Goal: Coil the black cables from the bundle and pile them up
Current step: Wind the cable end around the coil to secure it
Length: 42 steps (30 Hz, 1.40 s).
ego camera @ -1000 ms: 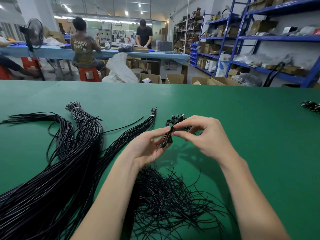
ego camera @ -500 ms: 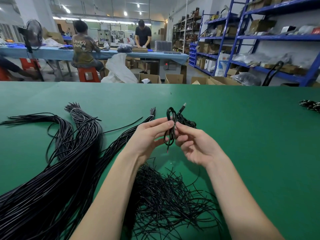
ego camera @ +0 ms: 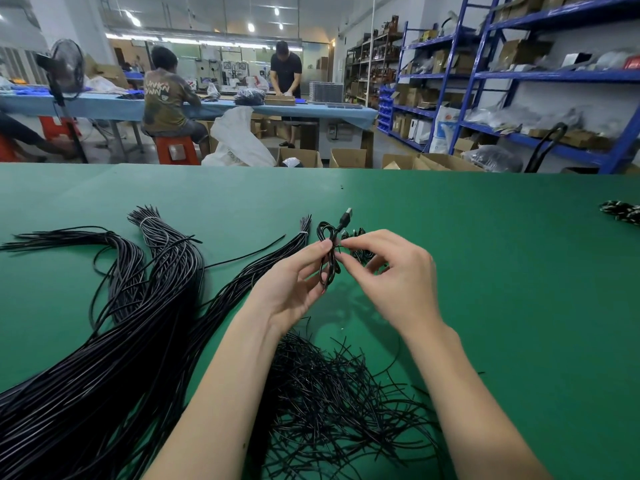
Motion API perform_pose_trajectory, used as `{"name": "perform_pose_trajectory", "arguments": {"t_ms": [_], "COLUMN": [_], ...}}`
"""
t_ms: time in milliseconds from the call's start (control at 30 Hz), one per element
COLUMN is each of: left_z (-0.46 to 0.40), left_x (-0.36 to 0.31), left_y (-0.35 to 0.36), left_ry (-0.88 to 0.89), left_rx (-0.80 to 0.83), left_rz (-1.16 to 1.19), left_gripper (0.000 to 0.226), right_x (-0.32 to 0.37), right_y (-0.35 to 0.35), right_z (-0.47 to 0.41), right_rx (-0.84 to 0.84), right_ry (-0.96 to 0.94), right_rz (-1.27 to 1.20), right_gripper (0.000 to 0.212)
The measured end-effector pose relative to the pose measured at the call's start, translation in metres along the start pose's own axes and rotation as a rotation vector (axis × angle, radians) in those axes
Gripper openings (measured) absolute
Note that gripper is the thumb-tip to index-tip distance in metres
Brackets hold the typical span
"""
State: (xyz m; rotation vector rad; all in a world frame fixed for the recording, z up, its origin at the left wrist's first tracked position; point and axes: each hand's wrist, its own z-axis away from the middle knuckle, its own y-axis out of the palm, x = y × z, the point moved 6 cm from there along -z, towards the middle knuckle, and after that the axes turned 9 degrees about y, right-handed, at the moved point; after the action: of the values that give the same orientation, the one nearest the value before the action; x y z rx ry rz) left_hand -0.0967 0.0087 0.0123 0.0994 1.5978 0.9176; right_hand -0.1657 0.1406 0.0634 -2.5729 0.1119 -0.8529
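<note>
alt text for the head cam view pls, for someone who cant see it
Over a green table, the left hand and right hand pinch a small coiled black cable, its plug pointing up. Long bundles of black cables lie to the left, a heap of short black ties sits between the forearms, and people work at a blue table behind.

Only two forearms and two hands of the person are visible. Both forearms are bare up to the lower edge of the view, so no sleeve is seen. The left hand and the right hand wear no gloves. The fingers carry no rings, the wrists carry no watch or band, and the fingernails are short and plain.
</note>
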Motion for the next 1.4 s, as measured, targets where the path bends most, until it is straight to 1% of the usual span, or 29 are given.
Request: {"name": "perform_pose_trajectory", "arguments": {"t_ms": [67,100,133,167,200,233,267,300,333,367,433,500,567,667,733,800,867,900,933,967,1000,1033,1067,1100,1133,1167,1267,1333,1400], "left_z": [-0.001,-0.001,-0.001,-0.001,-0.001,-0.001,0.000,0.000,0.001,0.001,0.000,0.000,-0.001,-0.001,-0.001,-0.001,-0.001,-0.001,-0.001,-0.001,-0.001,-0.001,-0.001,-0.002,-0.003,-0.004,-0.005,-0.005,-0.004], "left_x": [-0.001,-0.003,-0.004,-0.006,-0.007,-0.009,-0.011,-0.012,-0.012,-0.012,-0.007,-0.002,0.002,0.005,0.006,0.005,0.004,0.004,0.002,0.000,-0.001,-0.003,-0.004,-0.005,-0.004,-0.002,-0.001,0.000,0.001], "left_y": [0.000,0.001,0.002,0.003,0.005,0.006,0.009,0.010,0.011,0.011,0.009,0.006,0.003,0.002,0.001,0.001,0.002,0.004,0.006,0.008,0.009,0.010,0.009,0.008,0.005,0.002,-0.001,0.000,0.001], "left_ry": [0.026,0.048,0.078,0.115,0.158,0.201,0.238,0.259,0.261,0.243,0.164,0.082,0.041,0.018,0.005,0.013,0.052,0.082,0.120,0.161,0.201,0.236,0.258,0.261,0.248,0.226,0.173,0.153,0.138], "left_rx": [0.020,0.040,0.066,0.091,0.110,0.124,0.136,0.144,0.145,0.139,0.123,0.096,0.072,0.068,0.070,0.085,0.124,0.146,0.165,0.178,0.183,0.181,0.167,0.142,0.109,0.078,0.037,0.040,0.041], "left_rz": [-0.027,-0.050,-0.075,-0.105,-0.146,-0.201,-0.258,-0.302,-0.320,-0.312,-0.243,-0.159,-0.117,-0.093,-0.087,-0.107,-0.139,-0.143,-0.150,-0.167,-0.193,-0.222,-0.244,-0.251,-0.245,-0.227,-0.139,-0.108,-0.103], "left_gripper": [0.022,0.017,0.017,0.020,0.024,0.026,0.025,0.021,0.017,0.015,0.013,0.012,0.010,0.011,0.010,0.011,0.013,0.016,0.020,0.023,0.026,0.027,0.027,0.026,0.026,0.027,0.037,0.035,0.028], "right_x": [0.000,-0.002,-0.008,-0.019,-0.028,-0.033,-0.034,-0.034,-0.034,-0.035,-0.036,-0.034,-0.030,-0.024,-0.018,-0.017,-0.020,-0.023,-0.028,-0.033,-0.034,-0.033,-0.032,-0.033,-0.035,-0.037,-0.028,-0.022,-0.016], "right_y": [0.002,0.004,0.007,0.011,0.019,0.029,0.037,0.040,0.040,0.037,0.026,0.013,0.004,0.000,-0.002,-0.004,-0.002,0.001,0.006,0.015,0.026,0.035,0.041,0.044,0.045,0.042,0.021,0.010,0.005], "right_z": [0.001,0.000,-0.001,-0.002,0.000,0.008,0.017,0.023,0.026,0.025,0.015,0.003,-0.004,-0.005,-0.005,-0.004,-0.004,-0.004,-0.002,0.002,0.011,0.020,0.026,0.028,0.027,0.022,0.004,0.000,0.002], "right_rx": [-0.028,-0.029,-0.013,0.030,0.112,0.234,0.342,0.411,0.469,0.516,0.535,0.481,0.430,0.350,0.292,0.243,0.215,0.227,0.259,0.318,0.393,0.428,0.424,0.416,0.399,0.349,0.133,0.031,-0.003], "right_ry": [0.018,0.079,0.207,0.411,0.665,0.926,1.136,1.250,1.273,1.230,1.028,0.760,0.556,0.416,0.344,0.310,0.365,0.447,0.586,0.772,0.985,1.173,1.283,1.309,1.250,1.121,0.587,0.300,0.103], "right_rz": [-0.046,-0.087,-0.166,-0.310,-0.521,-0.764,-0.973,-1.104,-1.136,-1.088,-0.868,-0.625,-0.449,-0.315,-0.307,-0.314,-0.340,-0.398,-0.509,-0.668,-0.877,-1.076,-1.188,-1.193,-1.095,-0.940,-0.478,-0.273,-0.140], "right_gripper": [0.005,0.005,0.009,0.012,0.012,0.010,0.006,0.005,0.007,0.007,0.005,0.012,0.016,0.018,0.016,0.011,0.007,0.006,0.007,0.009,0.012,0.013,0.014,0.013,0.011,0.008,0.006,0.004,0.004]}}
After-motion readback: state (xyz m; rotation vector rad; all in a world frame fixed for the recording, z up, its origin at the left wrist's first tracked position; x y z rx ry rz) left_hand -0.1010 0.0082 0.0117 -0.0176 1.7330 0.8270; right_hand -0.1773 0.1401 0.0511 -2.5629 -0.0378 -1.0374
